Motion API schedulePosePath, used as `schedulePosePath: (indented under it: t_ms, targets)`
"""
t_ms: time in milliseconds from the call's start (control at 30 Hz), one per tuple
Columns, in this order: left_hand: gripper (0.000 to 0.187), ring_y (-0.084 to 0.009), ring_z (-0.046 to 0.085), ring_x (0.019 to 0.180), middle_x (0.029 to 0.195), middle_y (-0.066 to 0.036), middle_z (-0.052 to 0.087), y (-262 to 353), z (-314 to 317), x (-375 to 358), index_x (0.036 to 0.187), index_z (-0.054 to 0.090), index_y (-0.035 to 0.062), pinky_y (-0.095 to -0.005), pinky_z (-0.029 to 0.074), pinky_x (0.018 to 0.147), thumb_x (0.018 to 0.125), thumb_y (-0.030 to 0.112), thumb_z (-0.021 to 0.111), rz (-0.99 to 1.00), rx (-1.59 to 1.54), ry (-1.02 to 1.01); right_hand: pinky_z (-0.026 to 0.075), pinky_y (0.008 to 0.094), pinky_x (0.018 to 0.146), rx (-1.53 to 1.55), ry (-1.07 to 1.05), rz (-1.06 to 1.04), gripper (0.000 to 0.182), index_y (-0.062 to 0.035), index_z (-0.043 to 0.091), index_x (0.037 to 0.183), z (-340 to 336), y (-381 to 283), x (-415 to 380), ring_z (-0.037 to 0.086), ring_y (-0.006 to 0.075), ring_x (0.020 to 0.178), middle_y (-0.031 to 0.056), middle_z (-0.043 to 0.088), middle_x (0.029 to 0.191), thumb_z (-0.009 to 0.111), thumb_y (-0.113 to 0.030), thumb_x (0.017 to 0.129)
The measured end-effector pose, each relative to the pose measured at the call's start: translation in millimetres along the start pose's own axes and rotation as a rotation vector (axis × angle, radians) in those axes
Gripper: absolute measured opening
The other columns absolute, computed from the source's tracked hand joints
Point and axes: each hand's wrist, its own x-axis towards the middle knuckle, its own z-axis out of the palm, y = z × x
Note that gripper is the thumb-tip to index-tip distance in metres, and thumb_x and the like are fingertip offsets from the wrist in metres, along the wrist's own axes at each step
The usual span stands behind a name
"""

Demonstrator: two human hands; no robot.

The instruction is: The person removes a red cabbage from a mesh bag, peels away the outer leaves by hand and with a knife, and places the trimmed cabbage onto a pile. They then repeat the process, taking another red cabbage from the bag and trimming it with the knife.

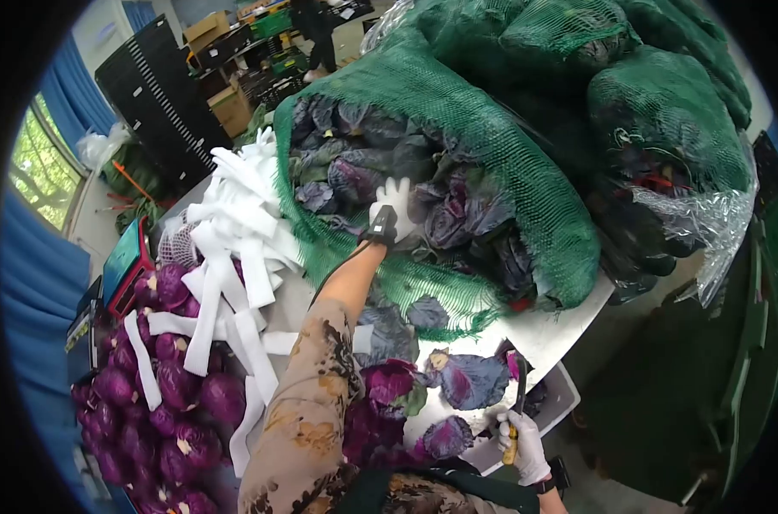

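Note:
My left hand, in a white glove, reaches into a large green mesh bag full of red cabbages with outer leaves. Its fingers are spread against a cabbage. My right hand, also gloved, is closed round the yellow handle of a knife. The knife's dark blade points up beside the table edge. Near it on the table lie a cabbage with bluish leaves, a purple-green cabbage and a loose leaf.
Trimmed purple cabbages are heaped at left, with white foam sleeves piled over and beyond them. More full green mesh bags stand at right. Black crates are stacked behind. A white bin sits below the table edge. A person stands far back.

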Motion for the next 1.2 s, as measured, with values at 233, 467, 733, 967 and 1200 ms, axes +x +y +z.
schedulePosePath:
  t_ms: [233, 467, 733, 967, 1200]
  targets:
    - [0.099, -0.0281, 0.053, 0.115, 0.122, -0.018, 0.052, -50, -68, -35, 0.135, 0.034, 0.0032, -0.0373, 0.045, 0.097, 0.058, 0.038, 0.086, -0.281, -0.72, -0.065, 0.036, 0.0229, 0.045, -0.203, -0.195, -0.138, 0.02, -0.001, 0.053, 0.103, 19, -16, -9, 0.043, 0.0083, 0.05, 0.0005, 0.047, 0.064, 0.044, -0.018, 0.098]
    - [0.068, -0.0296, 0.051, 0.119, 0.132, -0.015, 0.048, -81, -253, -189, 0.14, 0.035, 0.0052, -0.0529, 0.043, 0.1, 0.086, 0.032, 0.065, -0.591, -1.537, 0.044, 0.04, 0.0209, 0.05, -0.794, -0.63, -0.121, 0.028, -0.0082, 0.05, 0.121, 94, -8, -9, 0.045, 0.0056, 0.056, -0.0021, 0.05, 0.074, 0.047, -0.026, 0.1]
    - [0.056, -0.0263, 0.054, 0.117, 0.129, -0.011, 0.055, -78, -347, -416, 0.134, 0.043, 0.0003, -0.0444, 0.039, 0.105, 0.089, 0.028, 0.063, -0.785, -1.595, 0.392, 0.038, 0.0237, 0.04, -1.13, -0.956, 0.103, 0.027, -0.0104, 0.054, 0.104, 193, 95, -6, 0.052, 0.0082, 0.053, -0.0002, 0.054, 0.07, 0.046, -0.036, 0.099]
    - [0.084, -0.0237, 0.042, 0.126, 0.136, -0.01, 0.043, -37, -326, -498, 0.143, 0.029, 0.0037, -0.0397, 0.032, 0.109, 0.076, 0.025, 0.076, -0.845, -1.397, 0.393, 0.044, 0.0263, 0.049, -1.079, -0.825, 0.052, 0.031, -0.0054, 0.057, 0.1, 164, 130, 16, 0.051, 0.0108, 0.054, 0.0014, 0.053, 0.068, 0.044, -0.034, 0.1]
    - [0.084, -0.023, 0.046, 0.119, 0.131, -0.013, 0.043, 2, -256, -461, 0.142, 0.027, 0.0054, -0.0366, 0.038, 0.103, 0.074, 0.006, 0.075, -0.896, -1.515, 0.21, 0.037, 0.0231, 0.042, -0.764, -0.319, -0.098, 0.027, -0.0077, 0.061, 0.097, 93, 81, 30, 0.044, 0.0072, 0.047, -0.0037, 0.049, 0.061, 0.047, -0.031, 0.099]
